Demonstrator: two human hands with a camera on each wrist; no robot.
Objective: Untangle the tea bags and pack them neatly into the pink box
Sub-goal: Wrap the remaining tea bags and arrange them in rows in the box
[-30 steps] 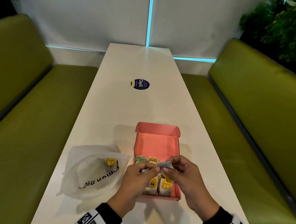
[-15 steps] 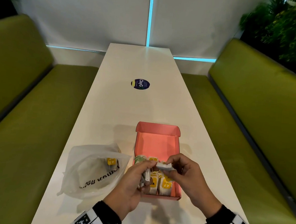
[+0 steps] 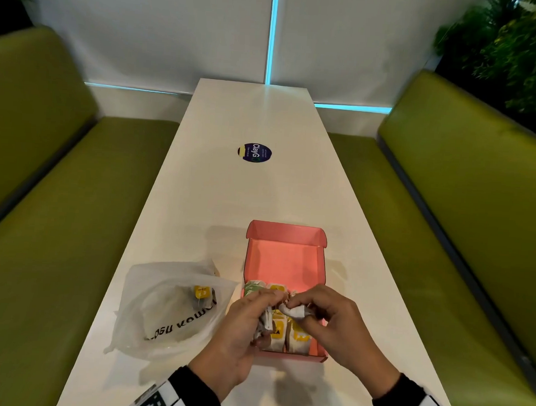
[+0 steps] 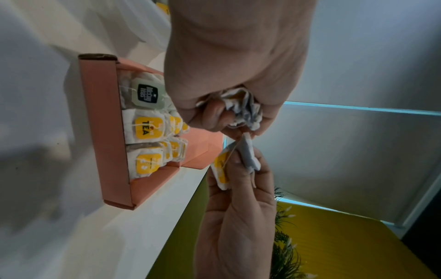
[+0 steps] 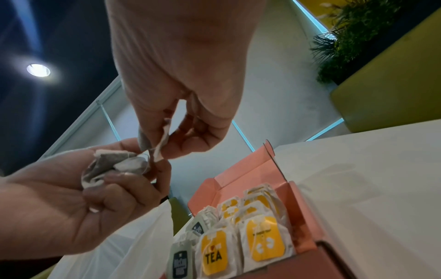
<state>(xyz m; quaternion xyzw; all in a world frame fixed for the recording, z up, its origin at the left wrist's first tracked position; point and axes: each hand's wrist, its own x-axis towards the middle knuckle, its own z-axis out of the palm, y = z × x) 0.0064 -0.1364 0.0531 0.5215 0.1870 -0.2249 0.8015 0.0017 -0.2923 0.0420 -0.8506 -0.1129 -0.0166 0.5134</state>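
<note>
Holding the work directly above the near end of the pink box (image 3: 285, 260), the person keeps both hands close so that a freed bag need only drop a short way into it. The left hand (image 3: 240, 329) has its fingers curled round a crumpled clump of tea bags (image 4: 241, 107), bunched in the palm, which seems meant to stop the loose strings from snagging one another further. The right hand (image 3: 331, 323) pinches a single tea bag (image 4: 248, 154) between thumb and fingertips just beside that clump; a thin string runs from it toward the clump, and its yellow tag (image 4: 220, 168) hangs at the right hand's fingers. By my judgement this is the teasing-apart step: one bag is being drawn clear while the rest are held fast.

Inside the pink box, packed tea bags (image 5: 238, 245) stand upright in rows at the end nearest the person (most with yellow tags, one row with dark labels), and the far part of the box floor is bare, so the task looks part done. The upright rows leave room for more behind them. To the left of the pink box on the white surface (image 3: 229, 200) lies a translucent plastic bag (image 3: 166, 309) with at least one more yellow-tagged bag inside it, probably the supply not yet sorted.
</note>
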